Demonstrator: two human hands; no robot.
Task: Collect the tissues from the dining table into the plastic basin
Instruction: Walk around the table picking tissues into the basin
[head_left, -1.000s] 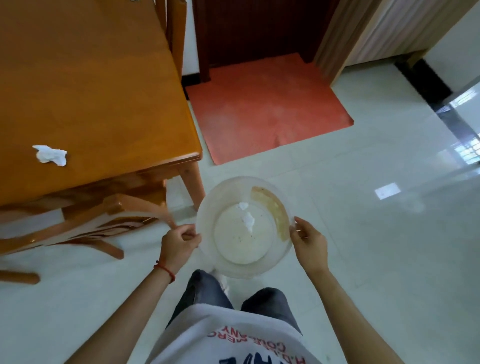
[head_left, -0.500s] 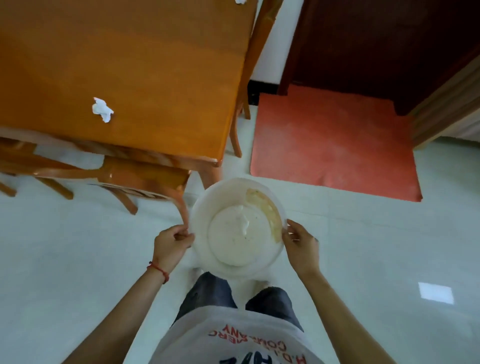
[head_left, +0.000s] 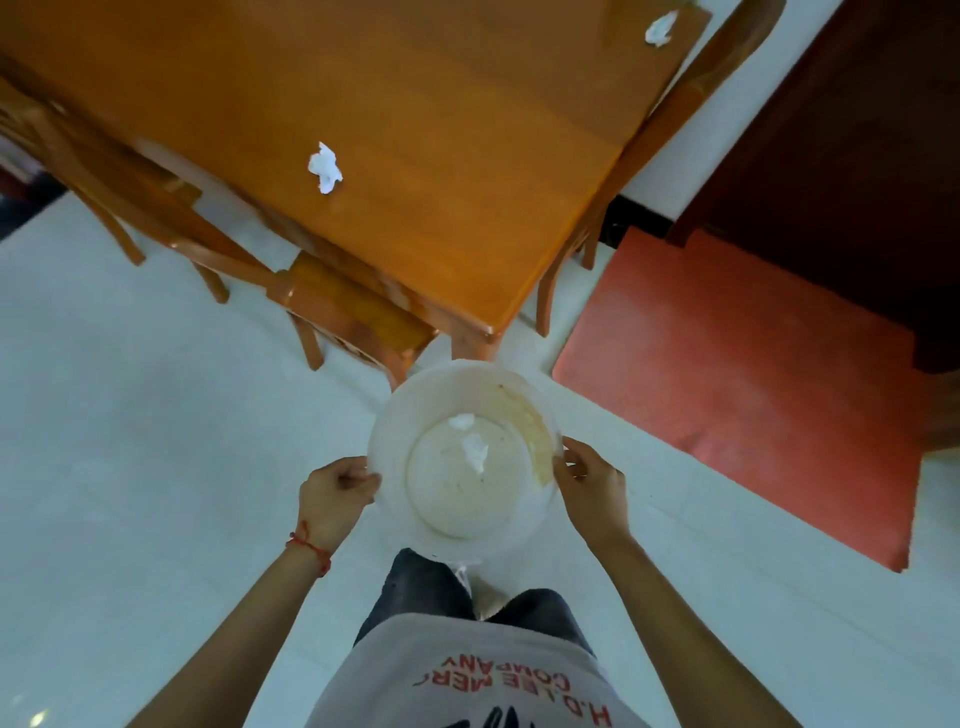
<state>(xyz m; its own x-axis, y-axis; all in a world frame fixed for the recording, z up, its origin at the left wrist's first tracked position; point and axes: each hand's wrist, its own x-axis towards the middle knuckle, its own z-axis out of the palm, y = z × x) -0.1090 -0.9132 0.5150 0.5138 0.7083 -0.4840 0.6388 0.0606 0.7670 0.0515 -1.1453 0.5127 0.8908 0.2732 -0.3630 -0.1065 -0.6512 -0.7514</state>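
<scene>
Tissues on bench: 2, one crumpled tissue mid-bench, one tissue at far corner.
Tissue pieces in basin: 2, a small piece and a larger piece.
Basins: 1.
Hands: 2, left hand, right hand.
Chairs: 3 partly seen.
Red mats: 1.

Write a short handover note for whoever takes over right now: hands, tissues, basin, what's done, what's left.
Left hand and right hand each grip the rim of the plastic basin, held above the floor just off the dining table corner.
Done: two tissues in the basin.
Left: one crumpled tissue mid-table near the front edge, another tissue at the far right corner. Free a hand, pick up both, drop them in.
</scene>
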